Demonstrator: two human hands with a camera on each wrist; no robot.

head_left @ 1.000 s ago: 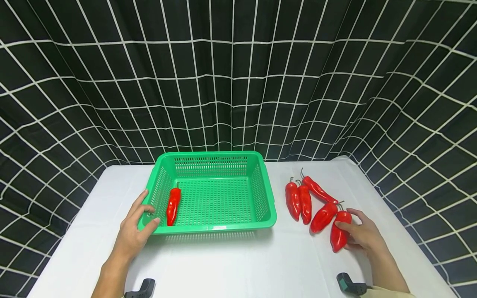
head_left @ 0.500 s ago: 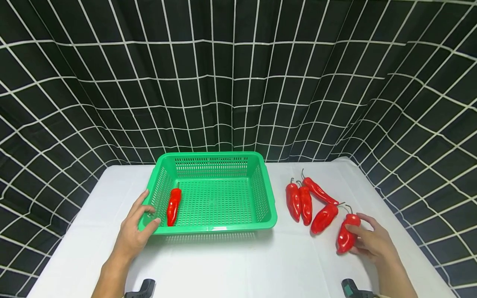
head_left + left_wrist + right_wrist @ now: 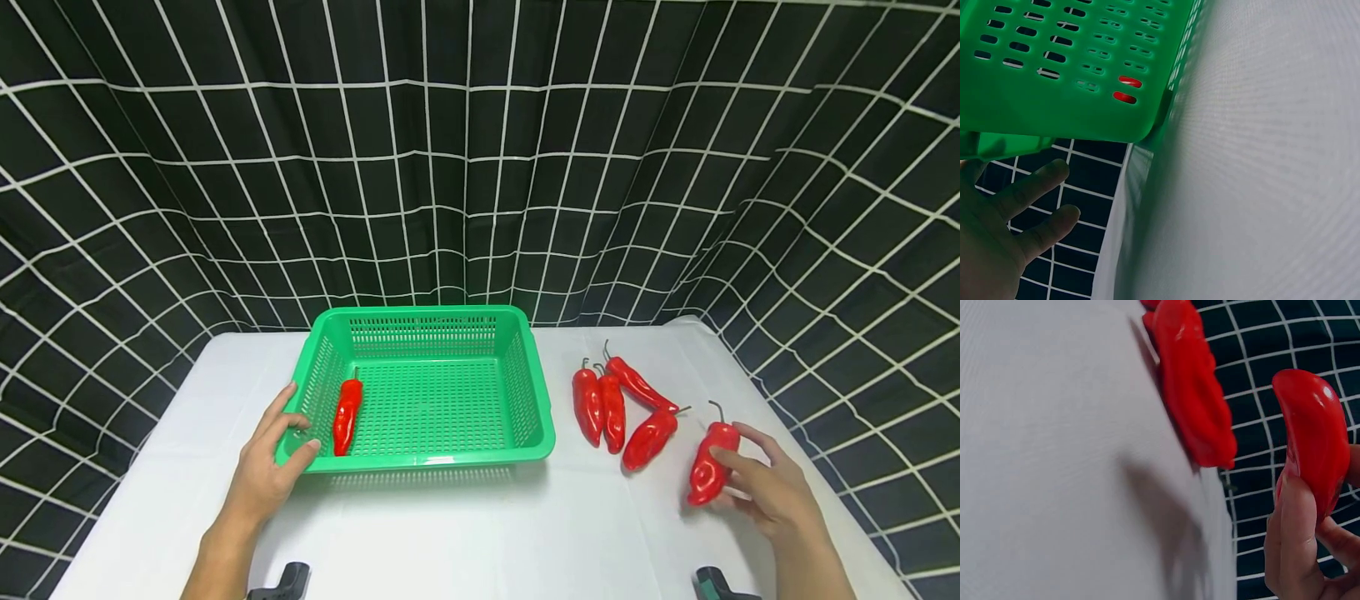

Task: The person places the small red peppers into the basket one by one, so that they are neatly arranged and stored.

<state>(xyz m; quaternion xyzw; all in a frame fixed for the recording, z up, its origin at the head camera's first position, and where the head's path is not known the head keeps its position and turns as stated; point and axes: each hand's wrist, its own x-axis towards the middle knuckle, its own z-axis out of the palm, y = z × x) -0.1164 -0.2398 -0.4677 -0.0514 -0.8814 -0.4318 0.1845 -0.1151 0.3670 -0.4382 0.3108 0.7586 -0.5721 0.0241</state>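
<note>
In the head view my right hand (image 3: 776,492) pinches a red pepper (image 3: 712,467) between thumb and fingers, its stem pointing away. The right wrist view shows this pepper (image 3: 1313,431) raised off the table, with a shadow on the white cloth below. At the near left corner of a green perforated basket (image 3: 435,458), my left hand (image 3: 266,471) holds the rim, its thumb over the front edge. Two of its fingers (image 3: 1047,231) stretch out apart from the basket's wall in the left wrist view. One red pepper (image 3: 347,417) lies inside the basket, along the left side.
Several red peppers lie between the basket and my right hand, among them the nearest pepper (image 3: 650,439) and a thin one (image 3: 637,383). A white cloth (image 3: 480,533) covers the table. A black curtain with white grid lines (image 3: 465,167) hangs behind and at both sides.
My right hand has moved right with the pepper, away from the others, and the pepper is now lifted off the cloth. The left hand and basket have stayed put.
</note>
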